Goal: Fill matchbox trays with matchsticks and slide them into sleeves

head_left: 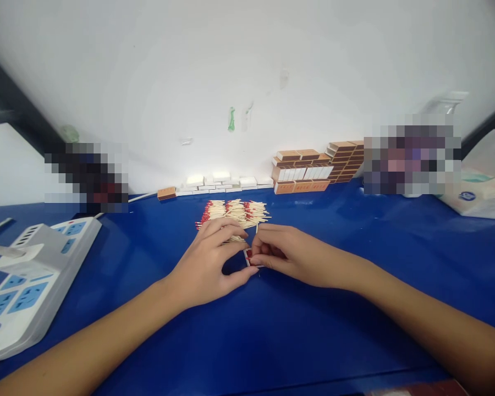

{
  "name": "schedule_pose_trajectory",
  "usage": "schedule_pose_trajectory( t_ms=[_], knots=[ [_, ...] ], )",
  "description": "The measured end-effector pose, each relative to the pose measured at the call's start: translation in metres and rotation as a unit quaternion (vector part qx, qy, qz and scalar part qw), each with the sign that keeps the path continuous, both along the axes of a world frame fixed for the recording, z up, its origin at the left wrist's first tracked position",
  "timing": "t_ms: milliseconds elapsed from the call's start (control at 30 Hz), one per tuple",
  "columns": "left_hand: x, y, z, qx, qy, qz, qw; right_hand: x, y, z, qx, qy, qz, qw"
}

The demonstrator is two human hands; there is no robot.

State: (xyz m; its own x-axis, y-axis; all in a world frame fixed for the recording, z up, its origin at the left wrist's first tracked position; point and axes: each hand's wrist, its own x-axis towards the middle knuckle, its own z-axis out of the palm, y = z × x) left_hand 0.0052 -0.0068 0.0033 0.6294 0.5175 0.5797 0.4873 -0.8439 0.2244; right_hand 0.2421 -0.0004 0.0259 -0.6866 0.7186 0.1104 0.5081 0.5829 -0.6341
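Between my hands, low on the blue table, is a small white matchbox tray [246, 257] with red match heads showing inside. My left hand [210, 256] curves around its left side, thumb at the near edge and index finger at the far edge. My right hand [291, 252] has its fingers bent and pinched together over the tray's right part, on matches that are mostly hidden by the fingers. One pale stick stands out just above those fingers. Right behind my hands lies a pile of loose matches [235, 212], red heads mostly to the left, partly covered by my left hand.
White inner trays [225, 184] line the wall's foot, with one brown matchbox [166, 193] at their left end. Stacked matchboxes [303, 173] stand to the right. A power strip [51, 300] with a plugged-in adapter lies at left. A tissue pack [484, 190] sits far right.
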Motion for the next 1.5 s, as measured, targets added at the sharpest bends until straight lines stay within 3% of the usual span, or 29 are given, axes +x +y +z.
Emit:
schedule_pose_trajectory(
  t_ms=[267,933,1500],
  knots=[
    [-0.001,0.001,0.000,0.004,0.005,-0.001,1.000,0.004,0.003,-0.005,0.054,-0.026,-0.003,0.998],
    [0.000,0.000,0.002,-0.007,0.011,0.003,1.000,-0.001,-0.001,-0.002,-0.001,0.008,0.008,1.000],
    [0.000,0.000,0.000,0.001,0.004,-0.001,1.000,0.006,0.006,0.003,0.015,-0.022,-0.006,1.000]
  ],
)
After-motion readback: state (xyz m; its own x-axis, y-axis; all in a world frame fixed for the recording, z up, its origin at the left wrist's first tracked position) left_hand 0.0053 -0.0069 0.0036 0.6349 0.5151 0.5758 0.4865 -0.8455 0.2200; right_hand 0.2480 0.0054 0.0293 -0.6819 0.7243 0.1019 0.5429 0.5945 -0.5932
